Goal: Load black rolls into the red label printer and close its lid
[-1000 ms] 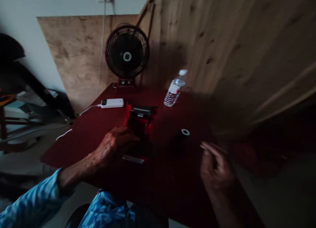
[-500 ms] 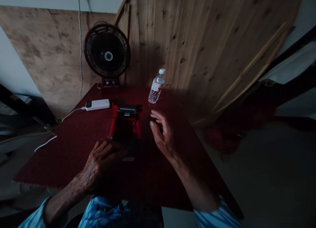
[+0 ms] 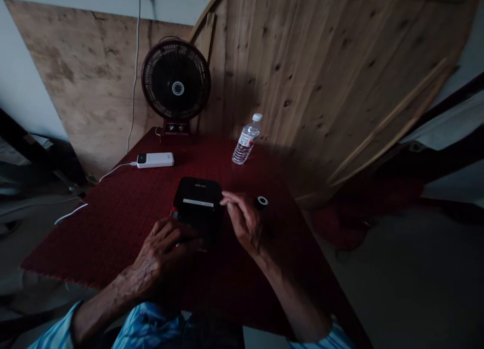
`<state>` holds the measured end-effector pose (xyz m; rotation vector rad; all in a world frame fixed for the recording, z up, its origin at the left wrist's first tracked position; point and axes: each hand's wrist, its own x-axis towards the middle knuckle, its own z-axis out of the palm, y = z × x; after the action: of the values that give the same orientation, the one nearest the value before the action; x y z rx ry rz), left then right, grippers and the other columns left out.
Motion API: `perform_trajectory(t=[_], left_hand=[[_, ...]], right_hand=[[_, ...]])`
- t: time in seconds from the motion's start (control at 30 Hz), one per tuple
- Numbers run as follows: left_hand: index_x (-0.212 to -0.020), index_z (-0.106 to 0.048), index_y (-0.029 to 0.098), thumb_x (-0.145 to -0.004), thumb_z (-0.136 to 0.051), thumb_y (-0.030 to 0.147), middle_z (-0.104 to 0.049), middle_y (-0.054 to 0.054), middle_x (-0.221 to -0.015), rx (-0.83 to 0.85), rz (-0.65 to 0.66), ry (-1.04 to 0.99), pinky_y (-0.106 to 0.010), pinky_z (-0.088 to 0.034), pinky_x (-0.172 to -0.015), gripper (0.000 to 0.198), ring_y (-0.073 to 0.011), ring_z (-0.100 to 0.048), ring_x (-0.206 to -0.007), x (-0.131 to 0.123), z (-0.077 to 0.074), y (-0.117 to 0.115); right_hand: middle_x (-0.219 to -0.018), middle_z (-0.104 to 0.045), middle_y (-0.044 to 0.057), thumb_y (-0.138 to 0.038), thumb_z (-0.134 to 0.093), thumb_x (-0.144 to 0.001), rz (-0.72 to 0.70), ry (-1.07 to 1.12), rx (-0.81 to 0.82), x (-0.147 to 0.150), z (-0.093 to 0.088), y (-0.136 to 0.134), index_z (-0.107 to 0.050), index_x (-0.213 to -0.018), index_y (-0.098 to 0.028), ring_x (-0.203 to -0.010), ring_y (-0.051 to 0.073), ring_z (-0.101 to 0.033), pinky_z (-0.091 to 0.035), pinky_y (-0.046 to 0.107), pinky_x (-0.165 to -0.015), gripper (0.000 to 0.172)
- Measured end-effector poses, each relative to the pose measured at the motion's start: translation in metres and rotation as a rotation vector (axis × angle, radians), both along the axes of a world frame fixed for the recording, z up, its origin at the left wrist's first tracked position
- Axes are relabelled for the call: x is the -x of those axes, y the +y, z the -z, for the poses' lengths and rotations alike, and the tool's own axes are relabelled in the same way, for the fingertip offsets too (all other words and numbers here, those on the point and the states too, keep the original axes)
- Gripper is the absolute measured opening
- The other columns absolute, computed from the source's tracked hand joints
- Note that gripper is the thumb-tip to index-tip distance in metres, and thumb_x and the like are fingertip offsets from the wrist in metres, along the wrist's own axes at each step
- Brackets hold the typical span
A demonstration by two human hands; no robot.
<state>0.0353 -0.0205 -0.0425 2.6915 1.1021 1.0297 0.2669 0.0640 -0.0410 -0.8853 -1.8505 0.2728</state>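
Note:
A compact, boxy black device with red sides, its kind too dark to make out, lies on the dark red table. Its black lid (image 3: 199,191) is down and carries small pale lettering and a white strip. My left hand (image 3: 166,245) curls over the near left part of the device, its fingertips partly lost in shadow. At the lid's right edge, my right hand (image 3: 245,220) touches it with stretched fingertips, thumb close by. Just right of that hand sits a small black roll-like piece (image 3: 261,202) with a white ring on its end.
A clear water bottle (image 3: 246,139) with a white cap stands behind the device. To the left lies a white power bank (image 3: 155,160) with a cable plugged in. A dark fan (image 3: 176,81) stands at the table's back, before wooden boards (image 3: 287,61).
The device stood open, showing its red frame and inner bar; now its black lid covers it. My right hand has come down to the lid's edge. The roll-like piece has come into view.

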Motion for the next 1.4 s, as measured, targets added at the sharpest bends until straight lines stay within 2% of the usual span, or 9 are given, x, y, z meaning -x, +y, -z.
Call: perform_trajectory(t=[0.13,0.3,0.43,0.63,0.77,0.87,1.0,1.17,1.4], left_hand=[[-0.12,-0.062,0.026,-0.096,-0.049,0.025,-0.07,-0.005,-0.109,-0.049,-0.055,-0.069,-0.038,-0.045,-0.091,0.028,-0.0215,-0.061,-0.104,0.005,-0.003,0.005],[-0.136,-0.051,0.019,-0.098,-0.039,0.051,-0.056,-0.015,-0.136,-0.004,-0.262,0.025,-0.042,-0.044,-0.091,0.051,-0.0288,-0.055,-0.115,0.019,-0.009,0.023],[-0.14,-0.046,0.02,-0.097,-0.033,0.058,-0.052,-0.015,-0.142,0.053,-0.242,0.108,-0.044,-0.041,-0.097,0.059,-0.0299,-0.051,-0.123,0.026,-0.004,0.028],[-0.14,-0.046,0.02,-0.095,-0.038,0.061,-0.053,-0.016,-0.142,0.051,-0.2,0.08,-0.045,-0.038,-0.101,0.062,-0.0296,-0.051,-0.125,0.029,0.002,0.026],[-0.14,-0.05,0.023,-0.095,-0.038,0.062,-0.052,-0.013,-0.144,0.185,-0.195,-0.031,-0.045,-0.039,-0.104,0.061,-0.0297,-0.051,-0.127,0.029,0.0,0.023],[-0.135,-0.056,0.025,-0.097,-0.038,0.056,-0.054,-0.009,-0.144,0.403,-0.238,-0.366,-0.042,-0.039,-0.107,0.052,-0.0289,-0.05,-0.131,0.027,-0.001,0.021],[-0.132,-0.058,0.027,-0.091,-0.055,0.048,-0.059,-0.006,-0.139,0.674,-0.395,-0.788,-0.039,-0.04,-0.107,0.047,-0.0296,-0.049,-0.132,0.02,-0.004,0.027],[-0.136,-0.055,0.027,-0.079,-0.071,0.041,-0.057,-0.006,-0.142,0.876,-0.353,-0.928,-0.038,-0.044,-0.103,0.061,-0.0324,-0.049,-0.132,0.013,-0.006,0.042],[-0.14,-0.051,0.028,-0.08,-0.066,0.036,-0.053,-0.004,-0.146,0.955,-0.266,-0.948,-0.038,-0.046,-0.102,0.062,-0.0332,-0.048,-0.133,0.011,-0.007,0.044]], right_hand=[[-0.098,-0.072,0.004,-0.02,-0.045,-0.096,-0.019,-0.051,-0.114,-0.002,0.016,-0.014,-0.06,-0.12,-0.028,-0.099,0.022,-0.065,-0.054,0.041,-0.088,0.029],[-0.103,-0.071,0.005,-0.016,-0.044,-0.095,-0.015,0.003,-0.139,-0.001,0.022,-0.016,-0.055,-0.125,-0.027,-0.102,0.021,-0.064,-0.055,0.041,-0.088,0.034],[-0.111,-0.068,0.007,-0.015,-0.044,-0.095,-0.011,-0.048,-0.129,-0.001,0.023,-0.02,-0.052,-0.129,-0.027,-0.107,0.022,-0.064,-0.055,0.043,-0.089,0.037],[-0.106,-0.069,0.008,-0.013,-0.047,-0.092,-0.04,-0.096,-0.26,-0.002,0.03,-0.016,-0.051,-0.134,-0.025,-0.108,0.024,-0.063,-0.055,0.044,-0.089,0.044],[-0.11,-0.067,0.008,-0.013,-0.046,-0.092,-0.065,-0.1,-0.266,-0.002,0.037,-0.016,-0.047,-0.138,-0.026,-0.112,0.025,-0.061,-0.054,0.046,-0.09,0.047],[-0.121,-0.062,0.01,-0.018,-0.044,-0.096,-0.059,-0.02,-0.141,0.0,0.044,-0.02,-0.047,-0.138,-0.025,-0.119,0.024,-0.057,-0.051,0.045,-0.098,0.043],[-0.134,-0.057,0.008,-0.033,-0.036,-0.101,0.082,0.224,0.211,0.005,0.055,-0.026,-0.046,-0.137,-0.027,-0.127,0.023,-0.052,-0.044,0.047,-0.106,0.038],[-0.137,-0.057,0.005,-0.042,-0.037,-0.101,0.105,0.23,0.496,0.008,0.057,-0.028,-0.049,-0.136,-0.029,-0.129,0.024,-0.052,-0.04,0.048,-0.11,0.039],[-0.129,-0.062,0.003,-0.035,-0.038,-0.1,0.045,0.235,0.553,0.007,0.04,-0.03,-0.055,-0.129,-0.029,-0.123,0.021,-0.056,-0.043,0.041,-0.107,0.034]])
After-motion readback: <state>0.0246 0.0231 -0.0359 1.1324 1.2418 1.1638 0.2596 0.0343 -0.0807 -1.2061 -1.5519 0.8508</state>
